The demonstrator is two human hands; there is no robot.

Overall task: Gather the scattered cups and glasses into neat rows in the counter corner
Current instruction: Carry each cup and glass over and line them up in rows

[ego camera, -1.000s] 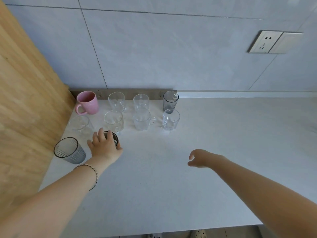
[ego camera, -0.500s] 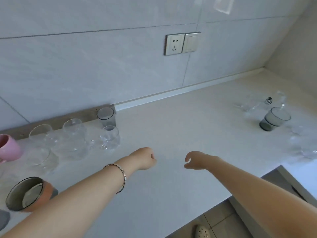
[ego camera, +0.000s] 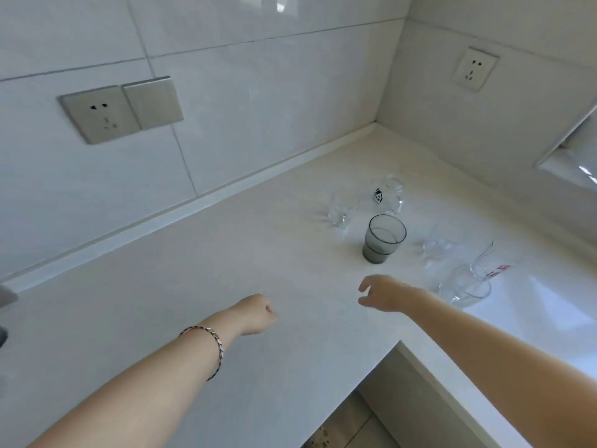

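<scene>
Swung rightward since the earlier frame, the view leaves the gathered rows out of sight and centres the scattered group; both arms now reach toward it. Item: left hand (ego camera: 255, 313), grip curled into a loose fist, holding nothing, above bare desk (ego camera: 200, 253). Item: right hand (ego camera: 382, 294), grip half spread, thumb apart from fingers, holding nothing, near the group. Item: smoky grey tumbler (ego camera: 382, 239), upright, nearest the right hand. Item: clear glass (ego camera: 339, 210) and clear glass with a dark printed mark (ego camera: 387, 194), behind the tumbler; whether they touch, cannot tell. Item: further clear glassware (ego camera: 465, 282), right of the tumbler, hard to make out against the pale top. Step in hand, as judged: fetching the next piece; best to wrap the tumbler's wall low, lift straight up, and keep the forearm clear of the near-invisible glasses alongside.
</scene>
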